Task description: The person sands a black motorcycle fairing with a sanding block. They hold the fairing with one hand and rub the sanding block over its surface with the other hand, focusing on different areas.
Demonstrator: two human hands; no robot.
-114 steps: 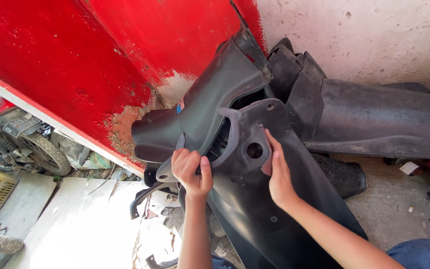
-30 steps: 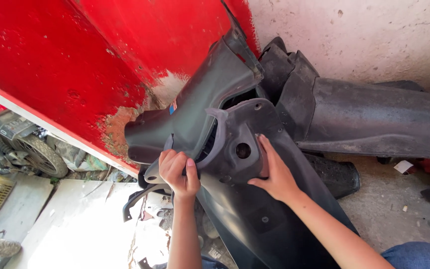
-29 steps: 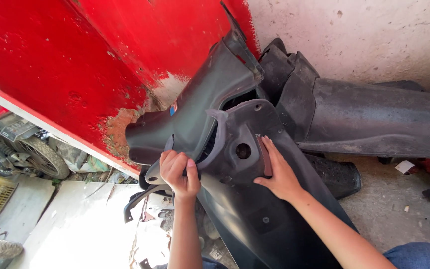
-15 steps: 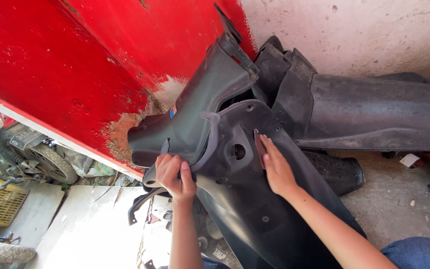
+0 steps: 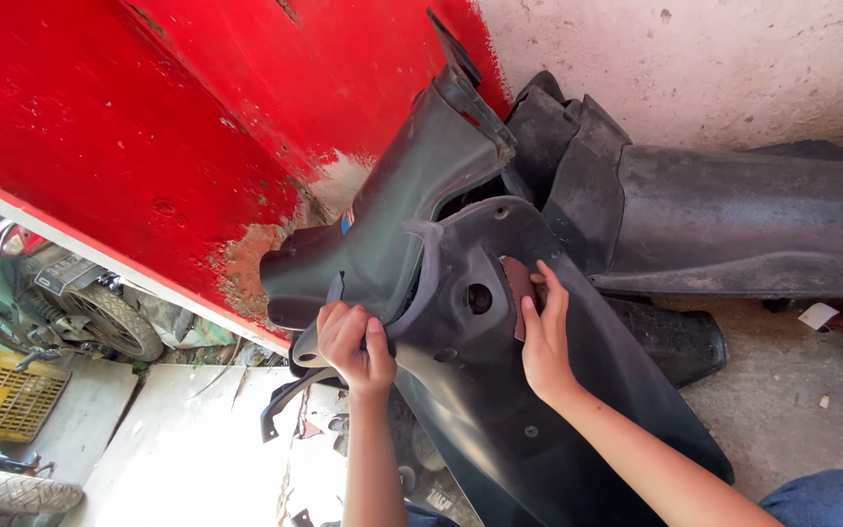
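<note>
Left hand [image 5: 355,344] fisted, gripping black panel [image 5: 500,390] edge; right hand [image 5: 543,337] flat, fingers extended (palm pressing panel face).

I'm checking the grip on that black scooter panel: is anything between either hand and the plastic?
Nothing visible is. The left hand is closed around the left edge of the front black panel, and the right hand lies flat on its face beside the round hole.

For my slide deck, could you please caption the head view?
Left hand grips the black scooter panel's edge, right hand flat on it, beside a red wall.
</note>
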